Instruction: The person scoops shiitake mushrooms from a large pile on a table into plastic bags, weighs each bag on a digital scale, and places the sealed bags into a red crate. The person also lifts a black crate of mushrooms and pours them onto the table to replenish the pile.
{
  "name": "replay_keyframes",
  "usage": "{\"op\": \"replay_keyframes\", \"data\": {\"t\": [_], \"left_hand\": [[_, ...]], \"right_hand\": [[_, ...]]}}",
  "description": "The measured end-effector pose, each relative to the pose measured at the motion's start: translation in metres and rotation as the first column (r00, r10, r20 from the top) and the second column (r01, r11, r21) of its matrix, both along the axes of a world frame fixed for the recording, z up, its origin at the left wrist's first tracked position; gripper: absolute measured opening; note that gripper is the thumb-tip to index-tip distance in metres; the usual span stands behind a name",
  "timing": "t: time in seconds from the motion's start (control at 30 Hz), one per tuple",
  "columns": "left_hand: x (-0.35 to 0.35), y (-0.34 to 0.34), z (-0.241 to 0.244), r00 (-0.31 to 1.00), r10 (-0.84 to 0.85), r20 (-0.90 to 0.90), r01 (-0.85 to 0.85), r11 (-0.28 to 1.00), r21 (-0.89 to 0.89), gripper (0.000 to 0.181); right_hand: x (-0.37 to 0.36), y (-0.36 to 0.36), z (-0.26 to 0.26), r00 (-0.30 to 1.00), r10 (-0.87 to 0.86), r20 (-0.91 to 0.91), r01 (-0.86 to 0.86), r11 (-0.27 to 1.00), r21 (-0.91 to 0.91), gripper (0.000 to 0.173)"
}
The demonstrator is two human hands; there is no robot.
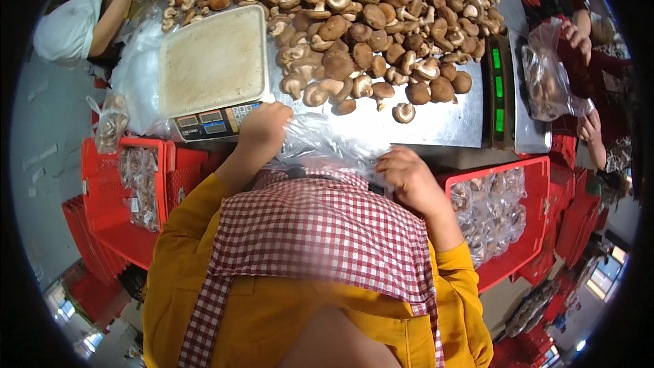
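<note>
Between my two hands stretches a clear plastic bag (332,138), low over the table's front edge and close to my checked apron. My left hand (264,130) grips its left end, just in front of the scale's keypad. At the other end my right hand (406,171) has its fingers curled on the plastic. Glare hides part of the bag, and I see no mushrooms in it. Beyond lies a large heap of brown shiitake mushrooms (352,36) on the metal table (434,130). One mushroom (403,112) lies apart at the heap's near edge.
A weighing scale (214,61) with a bare pan stands left. Red crates (536,225) hold bagged mushrooms on both sides. Plastic bags (143,76) lie left of the scale. At right, a co-worker's hands (587,122) hold a filled bag beside a green display (498,89). Another person's arm (115,15) reaches in upper left.
</note>
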State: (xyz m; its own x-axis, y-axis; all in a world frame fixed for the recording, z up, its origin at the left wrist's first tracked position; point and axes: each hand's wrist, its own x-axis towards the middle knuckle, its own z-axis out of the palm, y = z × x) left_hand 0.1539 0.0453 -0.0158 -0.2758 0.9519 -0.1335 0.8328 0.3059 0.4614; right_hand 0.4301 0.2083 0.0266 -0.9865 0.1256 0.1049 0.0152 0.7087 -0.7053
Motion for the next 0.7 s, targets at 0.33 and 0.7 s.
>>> {"op": "replay_keyframes", "data": {"t": [0.33, 0.7], "left_hand": [[0.052, 0.015, 0.011, 0.955, 0.119, 0.273, -0.159, 0.979, 0.129, 0.016], [-0.001, -0.026, -0.018, 0.926, 0.341, 0.164, -0.377, 0.799, 0.469, 0.018]], "right_hand": [[-0.071, -0.022, -0.01, 0.898, -0.439, -0.043, 0.441, 0.889, 0.124, 0.062], [0.017, -0.046, -0.066, 0.559, -0.821, 0.114, 0.78, 0.474, -0.408, 0.048]]}}
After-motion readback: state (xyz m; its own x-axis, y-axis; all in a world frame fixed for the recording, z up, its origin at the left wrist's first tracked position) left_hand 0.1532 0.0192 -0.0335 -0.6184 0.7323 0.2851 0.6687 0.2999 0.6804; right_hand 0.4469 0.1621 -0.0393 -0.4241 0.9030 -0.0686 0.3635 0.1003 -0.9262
